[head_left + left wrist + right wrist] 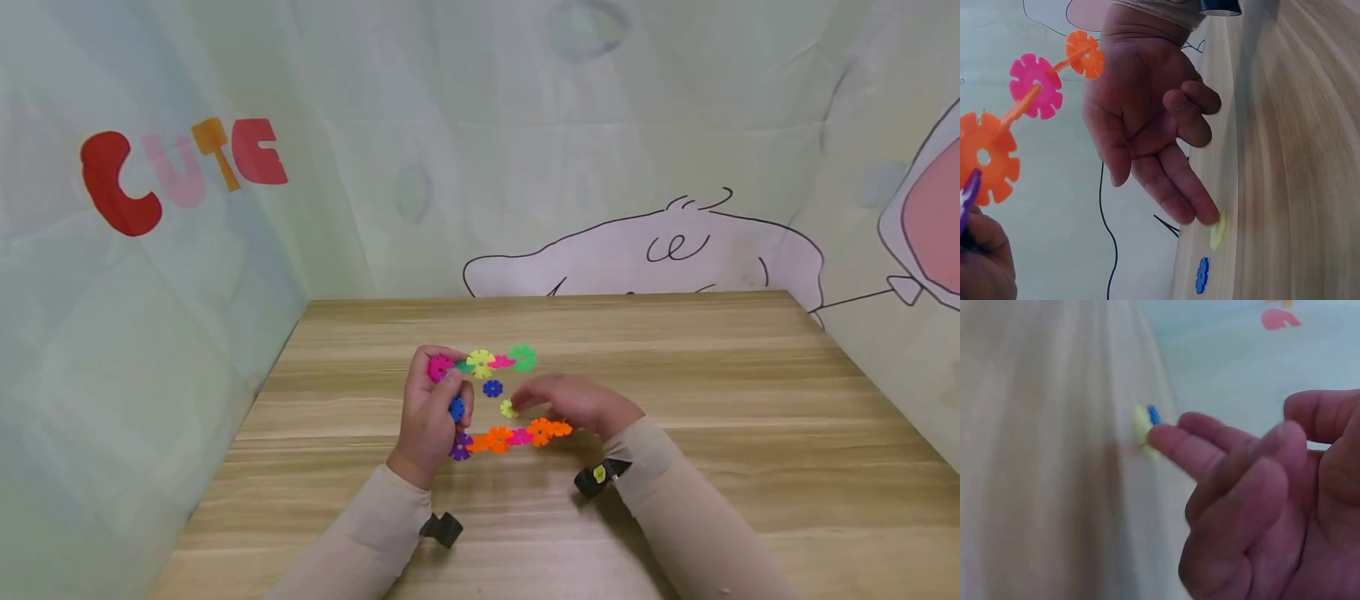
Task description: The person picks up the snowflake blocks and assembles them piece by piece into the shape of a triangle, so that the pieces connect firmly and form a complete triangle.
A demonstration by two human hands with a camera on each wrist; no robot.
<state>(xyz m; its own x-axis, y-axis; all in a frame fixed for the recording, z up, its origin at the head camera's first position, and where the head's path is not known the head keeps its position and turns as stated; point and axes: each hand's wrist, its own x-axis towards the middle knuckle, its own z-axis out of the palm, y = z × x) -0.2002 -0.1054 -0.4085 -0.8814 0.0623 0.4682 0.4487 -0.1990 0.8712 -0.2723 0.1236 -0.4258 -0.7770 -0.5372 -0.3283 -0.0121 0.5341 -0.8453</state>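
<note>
My left hand (429, 417) grips a chain of interlocking plastic snowflake discs, bent into a U that opens to the right. Its far arm carries pink, yellow (481, 364) and green discs; the near arm has purple, orange (498, 440) and pink ones. Part of the chain is hidden by the fingers. On the table between the arms lie a loose blue disc (492, 388) and a loose yellow disc (507, 409). My right hand (581, 402) reaches in with two fingers extended, fingertips (1159, 434) right at the yellow disc. Its other fingers are bent and pinch nothing.
The wooden table (720, 350) extends around both hands. A printed curtain (375, 167) with cartoon drawings rises behind its back edge and along the left side. Black wrist straps with small cameras (448, 529) sit on both sleeves.
</note>
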